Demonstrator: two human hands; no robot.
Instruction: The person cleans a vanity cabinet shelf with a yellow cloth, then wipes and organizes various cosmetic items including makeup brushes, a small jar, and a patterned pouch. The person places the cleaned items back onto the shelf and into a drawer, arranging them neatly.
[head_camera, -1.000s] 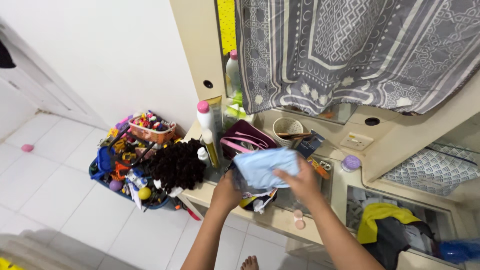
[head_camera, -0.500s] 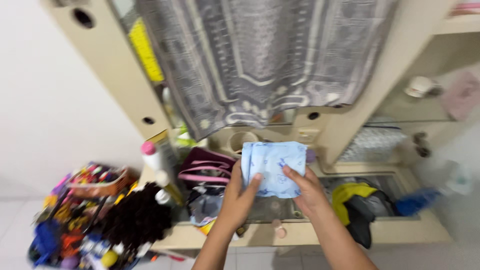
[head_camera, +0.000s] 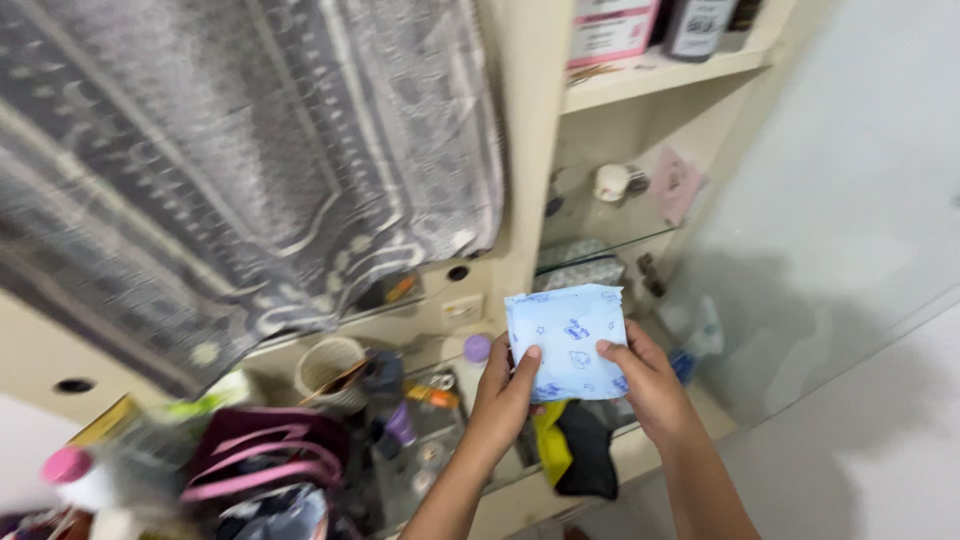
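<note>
Blue packet held upright, face toward camera, both hands' fingers clamped on its lower edge.

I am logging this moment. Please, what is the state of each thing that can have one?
Light blue packet: sealed, held up by both hands.
Left hand: fingers closed on packet.
Right hand: fingers closed on packet.
Grey patterned cloth: hanging.
Pink-handled bag: lying flat.

One head-worn camera is looking down and forward from close above the hands, tilting so the bench is slanting across the lower frame and the shelf is filling the upper right.
</note>
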